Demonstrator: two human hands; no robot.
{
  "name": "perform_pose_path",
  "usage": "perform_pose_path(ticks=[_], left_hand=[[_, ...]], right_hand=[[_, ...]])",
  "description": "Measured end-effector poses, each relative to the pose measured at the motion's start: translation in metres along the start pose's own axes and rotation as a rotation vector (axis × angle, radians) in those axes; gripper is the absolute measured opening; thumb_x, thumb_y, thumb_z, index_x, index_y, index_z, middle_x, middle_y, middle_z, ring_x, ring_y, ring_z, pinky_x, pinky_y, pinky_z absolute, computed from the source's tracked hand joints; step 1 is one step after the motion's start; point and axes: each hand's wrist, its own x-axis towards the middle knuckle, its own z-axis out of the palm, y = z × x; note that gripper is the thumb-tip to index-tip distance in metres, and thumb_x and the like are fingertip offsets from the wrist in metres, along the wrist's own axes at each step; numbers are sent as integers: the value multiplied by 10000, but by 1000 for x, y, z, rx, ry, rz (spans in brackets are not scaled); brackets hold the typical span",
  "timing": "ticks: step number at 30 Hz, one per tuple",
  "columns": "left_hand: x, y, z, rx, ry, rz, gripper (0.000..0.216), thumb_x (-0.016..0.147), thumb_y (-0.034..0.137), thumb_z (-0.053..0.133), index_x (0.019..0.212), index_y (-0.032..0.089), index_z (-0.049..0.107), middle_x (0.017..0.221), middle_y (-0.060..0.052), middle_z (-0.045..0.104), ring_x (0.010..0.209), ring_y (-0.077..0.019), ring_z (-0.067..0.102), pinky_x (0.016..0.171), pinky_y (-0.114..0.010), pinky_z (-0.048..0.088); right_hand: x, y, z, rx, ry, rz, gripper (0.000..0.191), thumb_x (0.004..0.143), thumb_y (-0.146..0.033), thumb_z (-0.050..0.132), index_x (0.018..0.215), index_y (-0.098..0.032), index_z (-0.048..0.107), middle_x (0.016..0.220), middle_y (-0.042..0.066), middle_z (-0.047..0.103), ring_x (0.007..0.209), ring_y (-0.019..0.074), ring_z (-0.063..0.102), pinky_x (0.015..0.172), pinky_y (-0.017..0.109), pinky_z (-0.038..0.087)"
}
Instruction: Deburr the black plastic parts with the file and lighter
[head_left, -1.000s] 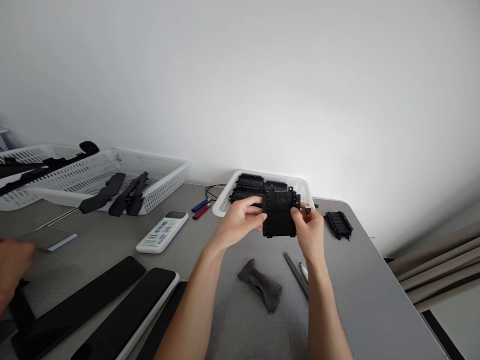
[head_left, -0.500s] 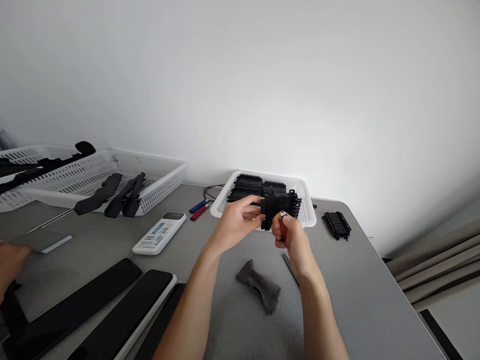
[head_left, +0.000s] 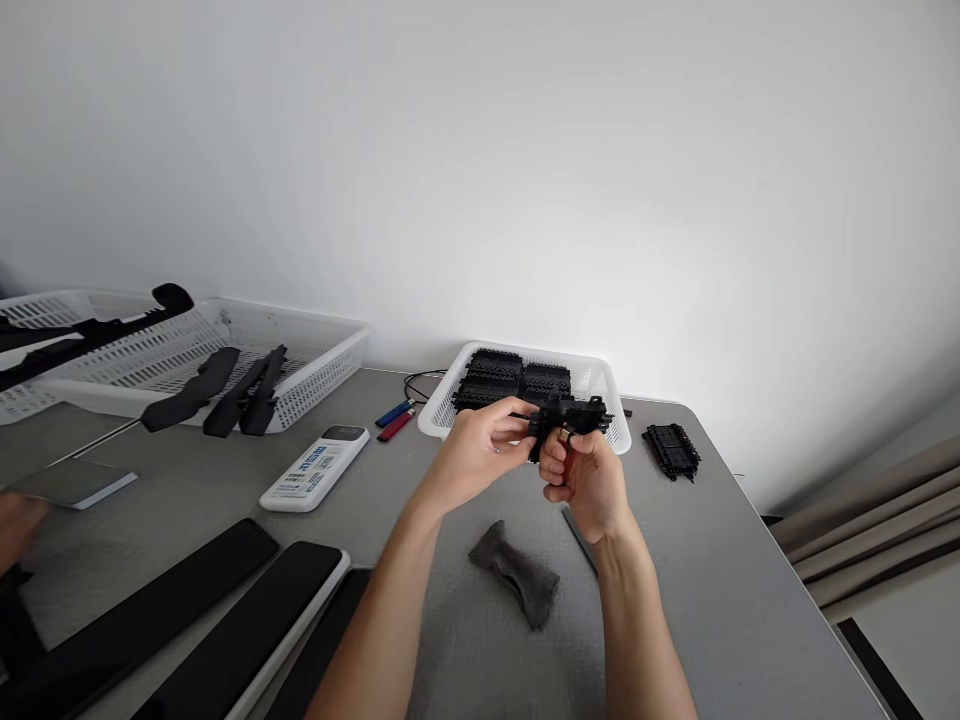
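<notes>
My left hand [head_left: 480, 450] grips the left end of a black plastic part with toothed edges [head_left: 577, 412], held up in front of the white basket [head_left: 616, 385]. Closed around a red lighter [head_left: 568, 458], my right hand [head_left: 589, 480] is just below that part, and the lighter's metal top is close under it. No flame can be made out. Several similar black toothed parts [head_left: 487, 375] lie in the basket. Below my hands, on the grey table [head_left: 480, 660], rests a crumpled dark grey cloth [head_left: 516, 577], with a thin grey strip [head_left: 579, 538] beside my right wrist.
One more black toothed part [head_left: 671, 450] lies at the right. Blue [head_left: 394, 413] and red [head_left: 395, 426] lighters sit near a white device [head_left: 316, 470]. Further left are a larger white basket [head_left: 330, 370] with black pieces, long black panels [head_left: 247, 620], and another person's hand [head_left: 19, 525].
The black part has tilted to a flatter angle and shifted slightly right. My right hand has turned a little with the lighter beneath it. The other person's hand has moved slightly.
</notes>
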Motion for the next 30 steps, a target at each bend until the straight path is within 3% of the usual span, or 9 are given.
perform_pose_path(ticks=[10, 17, 23, 26, 30], left_hand=[[0, 3, -2, 11, 38, -1, 291, 792, 327, 697, 1045, 186, 671, 902, -45, 784, 864, -235, 758, 834, -340, 618], [0, 2, 1, 11, 4, 6, 249, 802, 313, 682, 1027, 207, 672, 939, -47, 788, 914, -252, 758, 882, -367, 606], [0, 0, 1, -30, 3, -8, 266, 801, 323, 683, 1041, 209, 666, 927, -48, 787, 909, -258, 759, 872, -374, 605], [2, -5, -1, -101, 35, -43, 294, 791, 351, 714, 1033, 198, 647, 891, -56, 775, 882, -262, 753, 811, -375, 618], [7, -8, -4, -299, 138, -127, 381, 744, 410, 769, 1003, 187, 601, 814, -40, 729, 793, -242, 729, 680, -367, 633]], right_hand=[[-3, -6, 0, 156, 36, -20, 243, 657, -432, 522, 663, -228, 389, 649, -44, 282, 585, 121, 196, 492, 230, 122], [-1, -2, 3, 45, 18, -2, 267, 653, -462, 521, 670, -231, 387, 648, -49, 281, 587, 120, 188, 496, 233, 113], [-10, -4, -1, -183, -47, -66, 323, 742, -523, 538, 715, -225, 416, 682, -41, 312, 608, 120, 224, 502, 239, 125], [-13, -5, -6, -215, 88, -203, 387, 758, -536, 632, 729, -233, 394, 684, -56, 299, 602, 111, 228, 502, 238, 141], [-7, -3, -12, -302, 409, -424, 361, 751, -476, 721, 836, -237, 464, 665, -81, 299, 579, 101, 241, 504, 238, 204]])
